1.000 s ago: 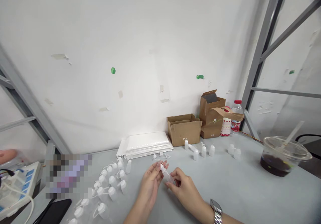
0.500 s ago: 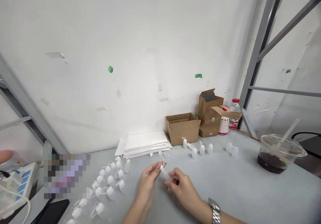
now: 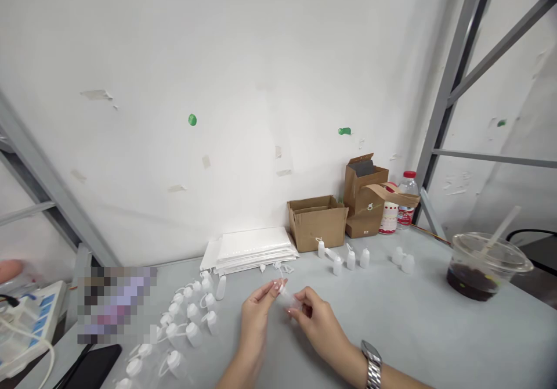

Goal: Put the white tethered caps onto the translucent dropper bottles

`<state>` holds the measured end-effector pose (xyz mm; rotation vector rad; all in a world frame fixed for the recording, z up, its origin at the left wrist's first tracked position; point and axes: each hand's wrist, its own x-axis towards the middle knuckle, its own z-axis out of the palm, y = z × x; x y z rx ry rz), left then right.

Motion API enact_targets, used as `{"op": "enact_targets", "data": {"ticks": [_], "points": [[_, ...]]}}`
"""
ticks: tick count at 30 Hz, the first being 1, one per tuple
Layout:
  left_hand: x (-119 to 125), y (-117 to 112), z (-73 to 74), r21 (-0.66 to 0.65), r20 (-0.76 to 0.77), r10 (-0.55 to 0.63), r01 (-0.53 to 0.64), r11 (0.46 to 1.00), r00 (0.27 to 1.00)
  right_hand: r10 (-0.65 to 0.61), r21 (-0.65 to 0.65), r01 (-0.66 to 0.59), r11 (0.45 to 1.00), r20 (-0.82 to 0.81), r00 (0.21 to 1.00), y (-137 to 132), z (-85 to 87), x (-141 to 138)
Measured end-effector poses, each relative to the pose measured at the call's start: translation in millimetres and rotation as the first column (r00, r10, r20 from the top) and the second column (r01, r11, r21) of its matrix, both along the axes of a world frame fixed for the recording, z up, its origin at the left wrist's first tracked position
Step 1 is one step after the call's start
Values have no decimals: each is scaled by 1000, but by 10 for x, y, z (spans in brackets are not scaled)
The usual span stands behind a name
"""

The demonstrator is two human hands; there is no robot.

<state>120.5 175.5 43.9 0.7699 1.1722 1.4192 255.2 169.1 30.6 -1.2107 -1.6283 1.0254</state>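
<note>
Both hands meet over the grey table on one small clear plastic bottle. My left hand pinches its cap end with thumb and fingertips. My right hand, with a metal watch on the wrist, grips the bottle's body from the right. To the left lie several small white-capped bottles with tethered caps. A few more small white bottles stand behind the hands.
A stack of white sheets and open cardboard boxes sit against the wall. A plastic cup with dark drink and a straw stands at the right. A water bottle, a black phone and a device with tubing are also there.
The hands have kept hold of the small bottle and moved a little closer together. The view has shifted slightly.
</note>
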Motion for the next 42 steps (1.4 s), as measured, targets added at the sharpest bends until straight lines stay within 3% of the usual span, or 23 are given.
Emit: {"op": "enact_targets", "data": {"ticks": [7, 12, 14, 17, 19, 22, 24, 28, 31, 34, 38, 42], "points": [[-5, -21, 38, -5, -36, -22, 22, 1000, 999, -65, 226, 13, 974, 227, 972, -47, -51, 33], [-16, -27, 19, -28, -40, 7, -8, 1000, 999, -83, 325, 5, 946, 228, 970, -45, -87, 56], [-19, -29, 30, 0, -71, 1, -1, 1000, 997, -55, 252, 15, 968, 152, 987, -20, -60, 56], [-15, -23, 64, 56, -78, -38, 42, 998, 996, 44, -7, -44, 999, -68, 997, 48, 17, 50], [-7, -15, 87, 85, -67, -51, 57, 995, 996, 122, -211, -181, 961, -264, 957, 91, 71, 50], [-2, -7, 101, 121, -62, -42, 49, 991, 997, 159, -382, -378, 843, -495, 854, 122, 123, 62], [-9, -3, 92, 134, -69, -41, 50, 990, 997, 144, -396, -398, 828, -535, 832, 131, 129, 74], [-35, 1, 61, 90, -111, -47, 57, 994, 993, 117, -302, -244, 922, -382, 917, 170, 81, 90], [-50, 3, 66, 77, -125, -55, 65, 995, 991, 79, -248, -161, 955, -310, 947, 199, 40, 84], [-57, 8, 99, 103, -99, -97, 107, 989, 990, 91, -260, -174, 950, -303, 949, 195, 29, 61], [-71, 15, 134, 116, -91, -154, 164, 980, 984, 134, -367, -257, 894, -329, 935, 161, 56, 33], [-89, 21, 117, 107, -93, -134, 143, 984, 987, 106, -227, -193, 955, -347, 932, 148, 77, 36]]}}
